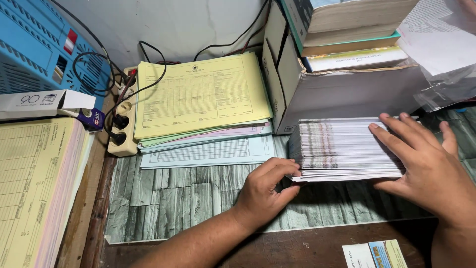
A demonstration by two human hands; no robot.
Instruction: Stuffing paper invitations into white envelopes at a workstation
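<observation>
A thick stack of white printed sheets lies on the grey stone-pattern table cover. My left hand grips the stack's near left corner, thumb under the edge and fingers curled over it. My right hand lies flat with spread fingers on the right part of the stack's top.
Yellow, pink and blue forms are piled at the back, beside a cream power strip with black cables. A blue device and a white box stand at the left above a yellow form pad. Books fill a cardboard holder.
</observation>
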